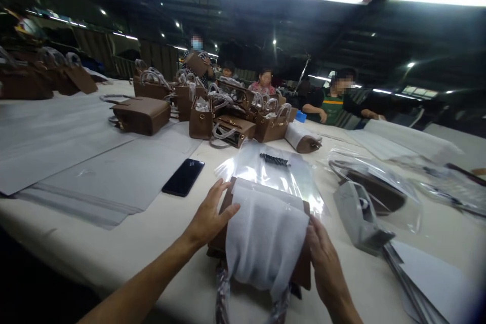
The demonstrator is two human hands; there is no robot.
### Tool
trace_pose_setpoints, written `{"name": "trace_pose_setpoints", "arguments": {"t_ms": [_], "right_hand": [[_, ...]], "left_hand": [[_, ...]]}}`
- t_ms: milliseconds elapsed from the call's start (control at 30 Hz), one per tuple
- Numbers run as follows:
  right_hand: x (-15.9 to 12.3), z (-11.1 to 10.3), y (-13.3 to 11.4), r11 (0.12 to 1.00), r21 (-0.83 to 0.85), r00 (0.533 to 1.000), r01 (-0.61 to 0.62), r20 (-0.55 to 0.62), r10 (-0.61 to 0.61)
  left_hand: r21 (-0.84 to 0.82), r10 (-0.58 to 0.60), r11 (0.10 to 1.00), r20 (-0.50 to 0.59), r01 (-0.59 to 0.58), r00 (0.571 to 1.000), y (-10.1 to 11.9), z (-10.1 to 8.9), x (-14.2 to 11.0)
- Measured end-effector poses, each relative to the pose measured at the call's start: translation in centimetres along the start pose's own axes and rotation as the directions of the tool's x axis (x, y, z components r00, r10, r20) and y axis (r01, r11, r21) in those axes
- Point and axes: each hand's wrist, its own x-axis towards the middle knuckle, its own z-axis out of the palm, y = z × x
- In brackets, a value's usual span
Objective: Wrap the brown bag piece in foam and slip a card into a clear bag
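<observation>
A brown handbag lies flat on the white table in front of me, with a sheet of white wrapping tissue draped over it. My left hand rests on the bag's left edge, fingers stretched out and touching the tissue. My right hand lies against the bag's right side, fingers pressed together along the tissue's edge. A clear plastic bag lies just beyond the handbag. The bag's wrapped handles hang toward me.
A black phone lies left of the bag. A grey tape dispenser stands to the right beside plastic-wrapped items. Grey paper sheets cover the left. Several brown handbags stand further back. Other people sit at the far side.
</observation>
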Motion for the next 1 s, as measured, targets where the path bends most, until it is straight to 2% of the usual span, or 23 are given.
{"name": "trace_pose_setpoints", "arguments": {"t_ms": [100,200,267,300,333,400,433,500,567,633,767,867,1000], "right_hand": [[-1.6,0.2,-0.6,0.999,0.018,0.997,-0.028,0.066,0.027],[-2.4,-0.1,-0.5,0.994,0.107,0.992,0.004,0.122,-0.017],[-2.1,-1.3,0.1,0.992,0.123,0.995,0.029,0.092,-0.040],[-1.7,-2.4,0.6,0.995,0.084,0.998,0.055,0.023,-0.057],[-1.2,-3.8,1.2,0.996,-0.022,0.993,0.087,-0.079,-0.089],[-0.2,-7.6,2.7,0.925,-0.366,0.932,0.104,-0.288,-0.219],[0.3,-9.7,3.6,0.831,-0.553,0.889,0.066,-0.345,-0.300],[1.3,-13.9,5.8,0.714,-0.700,0.859,-0.021,-0.378,-0.345],[2.4,-17.2,8.2,0.638,-0.762,0.865,-0.111,-0.390,-0.316],[3.4,-19.3,10.7,0.566,-0.802,0.882,-0.194,-0.395,-0.258],[4.6,-21.3,14.1,0.452,-0.855,0.926,-0.257,-0.351,-0.139],[5.0,-22.1,14.5,0.390,-0.888,0.948,-0.246,-0.303,-0.093],[4.7,-22.4,13.0,0.323,-0.921,0.963,-0.220,-0.258,-0.078]], "left_hand": [[0.009,-0.014,1.000,0.124,0.013,0.992,0.1,1.2,1.2],[0.061,-0.080,0.996,0.163,0.071,0.983,-0.4,1.5,1.5],[0.128,-0.150,0.983,0.174,0.128,0.973,-0.8,1.4,2.0],[0.154,-0.186,0.975,0.176,0.159,0.967,-0.9,1.5,2.2],[0.169,-0.214,0.968,0.177,0.184,0.961,-1.0,1.5,2.5],[0.186,-0.250,0.958,0.169,0.218,0.953,-1.1,1.7,2.8],[0.189,-0.260,0.955,0.157,0.229,0.953,-1.2,1.8,2.9],[0.198,-0.273,0.949,0.133,0.245,0.953,-1.4,2.0,3.1],[0.200,-0.281,0.947,0.131,0.252,0.951,-1.6,2.1,3.3],[0.195,-0.288,0.946,0.143,0.259,0.947,-1.8,2.1,3.5],[0.152,-0.310,0.945,0.145,0.288,0.940,-2.0,2.1,3.7],[0.104,-0.296,0.953,0.111,0.285,0.949,-2.1,2.2,3.7],[0.072,-0.312,0.949,0.112,0.306,0.943,-2.2,2.2,3.7]]}}
